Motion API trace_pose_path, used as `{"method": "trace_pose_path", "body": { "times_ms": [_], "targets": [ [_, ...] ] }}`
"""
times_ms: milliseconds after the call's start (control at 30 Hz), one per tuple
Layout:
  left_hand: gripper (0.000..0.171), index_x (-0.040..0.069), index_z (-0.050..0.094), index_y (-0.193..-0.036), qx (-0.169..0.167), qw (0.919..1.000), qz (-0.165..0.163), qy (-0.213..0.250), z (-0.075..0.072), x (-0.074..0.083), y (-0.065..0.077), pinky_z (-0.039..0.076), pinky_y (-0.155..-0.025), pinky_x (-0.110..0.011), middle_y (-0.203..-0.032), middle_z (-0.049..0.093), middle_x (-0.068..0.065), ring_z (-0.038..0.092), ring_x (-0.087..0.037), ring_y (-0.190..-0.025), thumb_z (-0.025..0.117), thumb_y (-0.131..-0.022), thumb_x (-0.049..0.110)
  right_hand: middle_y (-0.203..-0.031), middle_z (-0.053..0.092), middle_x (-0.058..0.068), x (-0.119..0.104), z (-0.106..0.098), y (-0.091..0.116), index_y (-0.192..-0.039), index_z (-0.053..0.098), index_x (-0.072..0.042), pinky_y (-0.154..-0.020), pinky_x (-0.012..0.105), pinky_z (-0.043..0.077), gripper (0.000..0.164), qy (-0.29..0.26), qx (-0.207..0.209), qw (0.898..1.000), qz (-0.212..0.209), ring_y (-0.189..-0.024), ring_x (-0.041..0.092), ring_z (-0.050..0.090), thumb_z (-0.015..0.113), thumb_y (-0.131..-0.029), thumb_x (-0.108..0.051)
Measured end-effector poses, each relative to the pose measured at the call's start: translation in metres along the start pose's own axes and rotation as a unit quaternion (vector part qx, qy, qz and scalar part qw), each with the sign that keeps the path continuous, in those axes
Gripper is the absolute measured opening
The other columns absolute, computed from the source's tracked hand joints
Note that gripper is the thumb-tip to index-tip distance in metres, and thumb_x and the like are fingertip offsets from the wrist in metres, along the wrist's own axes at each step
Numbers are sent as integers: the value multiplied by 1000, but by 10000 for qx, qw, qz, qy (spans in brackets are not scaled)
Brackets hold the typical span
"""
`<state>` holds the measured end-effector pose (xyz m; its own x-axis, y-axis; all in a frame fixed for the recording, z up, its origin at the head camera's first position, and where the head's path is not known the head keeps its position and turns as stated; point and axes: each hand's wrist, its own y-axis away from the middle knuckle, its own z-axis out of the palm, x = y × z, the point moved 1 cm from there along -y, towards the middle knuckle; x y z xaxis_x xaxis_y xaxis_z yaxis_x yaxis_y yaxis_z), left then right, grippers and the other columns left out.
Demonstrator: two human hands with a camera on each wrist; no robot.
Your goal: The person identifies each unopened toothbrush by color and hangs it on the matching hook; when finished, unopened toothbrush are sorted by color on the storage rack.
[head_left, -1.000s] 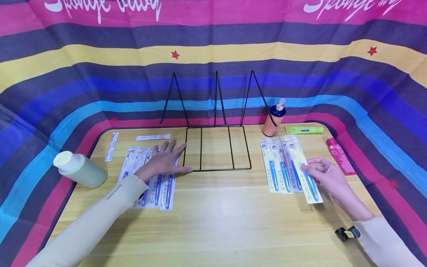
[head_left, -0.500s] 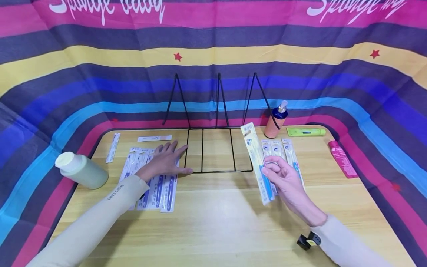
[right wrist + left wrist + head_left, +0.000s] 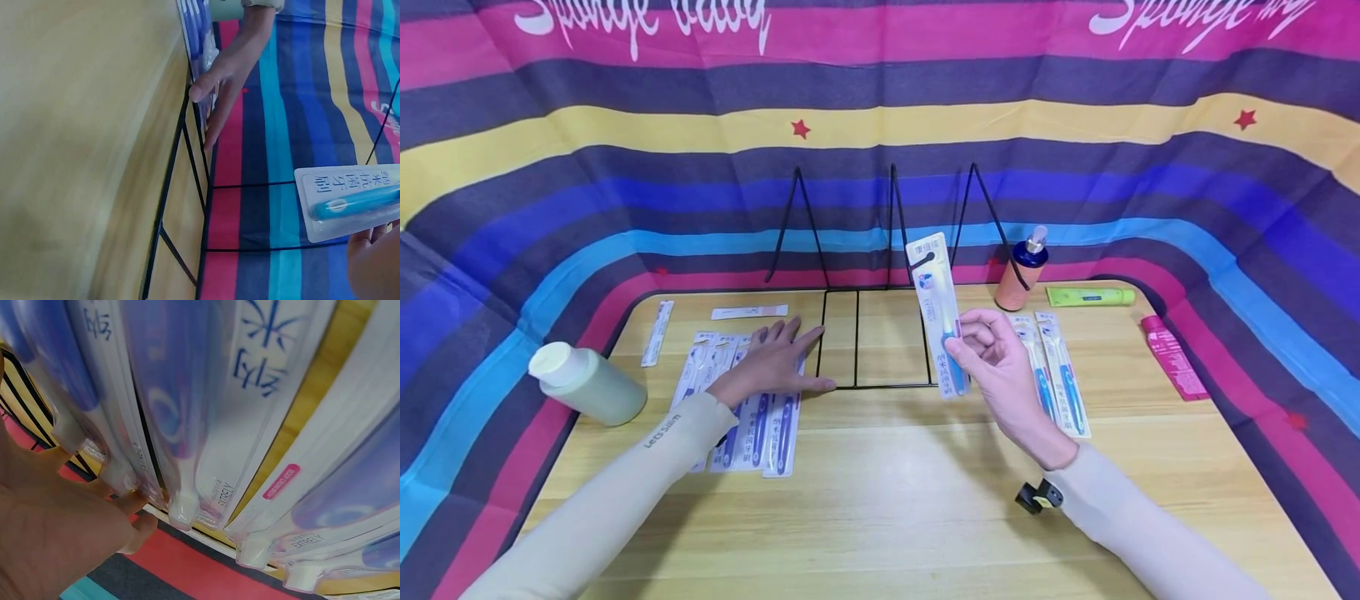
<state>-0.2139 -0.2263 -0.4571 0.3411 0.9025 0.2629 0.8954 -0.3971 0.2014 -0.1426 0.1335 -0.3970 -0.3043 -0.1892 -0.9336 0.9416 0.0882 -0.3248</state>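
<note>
My right hand [image 3: 1003, 379] pinches a packaged blue toothbrush [image 3: 942, 321] by its lower right side and holds it up, nearly upright, before the black wire rack [image 3: 880, 387]. At the hanging hole near the pack's top, the end of the rack's middle prong overlaps the card. The right wrist view shows the lower end of this blue toothbrush [image 3: 350, 206] over the rack wires. My left hand [image 3: 771, 362] lies with spread fingers over several packaged purple toothbrushes [image 3: 781, 437], its thumb and fingertips at the rack's left edge. In the left wrist view the purple packs [image 3: 175, 381] are close up.
More packaged blue toothbrushes [image 3: 1063, 379] lie right of the rack. Behind them are a pump bottle [image 3: 1013, 287], a green tube [image 3: 1090, 297] and a pink tube [image 3: 1174, 358]. At left are a pale green bottle [image 3: 598, 387] and two slim packets [image 3: 748, 311]. A striped cloth [image 3: 715, 192] surrounds the table.
My right hand has lifted a packaged blue toothbrush off the right group and carried it left and up to the rack's middle prong. The left hand has stayed in place.
</note>
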Motion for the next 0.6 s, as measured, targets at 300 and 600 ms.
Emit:
{"method": "trace_pose_path", "body": {
  "times_ms": [300, 600],
  "targets": [
    [116, 16, 28, -175, 4, 10000, 66, -49, -2, -1, -1, 7, -125, -73, -176, 15, -30, 14, -58, -160, 70, -88, 82, -109, 78, 6, 10, 13, -10, -122, 62, 7, -88, 30, 58, 22, 246, -222, 9989, -338, -98, 19, 72, 69, -102, 8],
    [116, 17, 28, -175, -57, 9999, 54, -82, -2, -1, -1, 7, -125, -72, -177, 15, -30, 13, -57, -160, 70, -88, 81, -128, 74, 15, 21, 24, -42, -129, 67, 1, -102, 38, 55, 29, 419, -461, 9981, 13, -116, 28, 69, 74, -103, -8]
  ]
}}
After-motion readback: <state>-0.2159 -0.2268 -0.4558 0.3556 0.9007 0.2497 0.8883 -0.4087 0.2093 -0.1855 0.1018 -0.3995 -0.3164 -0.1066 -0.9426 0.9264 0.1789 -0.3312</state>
